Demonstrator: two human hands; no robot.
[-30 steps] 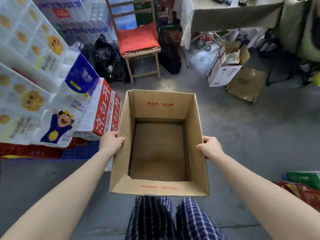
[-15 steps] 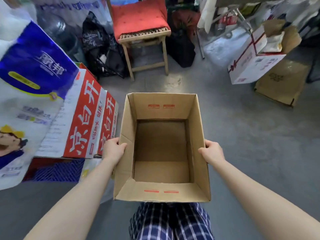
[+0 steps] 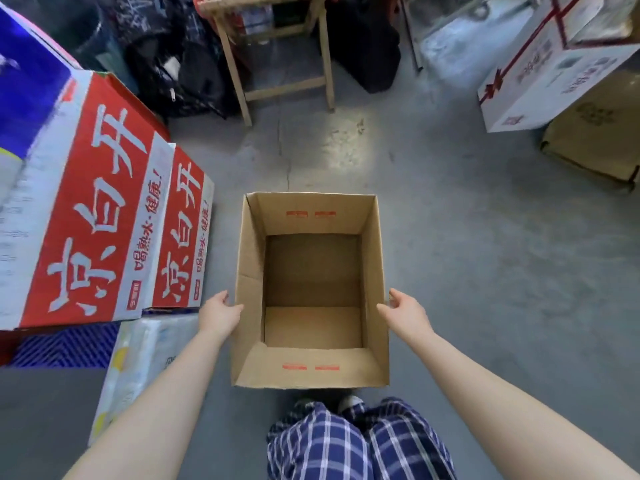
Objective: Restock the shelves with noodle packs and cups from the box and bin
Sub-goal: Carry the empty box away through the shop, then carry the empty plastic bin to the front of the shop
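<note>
Grey concrete floor [image 3: 467, 271] fills most of the view. Red-and-white cartons [image 3: 100, 209] stacked on my left, a blue-and-white pack [image 3: 24, 91] on top of them, a pale plastic-wrapped pack [image 3: 145, 362] on the floor below. White carton with red ribbon print [image 3: 554, 74] top right, a flattened brown box [image 3: 599, 133] beside it. Wooden chair [image 3: 277, 57] legs top centre, black bags [image 3: 180, 64] to their left. Cardboard box [image 3: 311, 372] sits on the floor right in front of my legs in checked trousers [image 3: 360, 445], flaps up, nothing inside, no noodle packs or cups in view. My left hand [image 3: 220, 311] is against the box's left wall, fingers loosely curled, touching but not gripping. My right hand [image 3: 403, 311] is spread open just beside the right wall, holding nothing.
</note>
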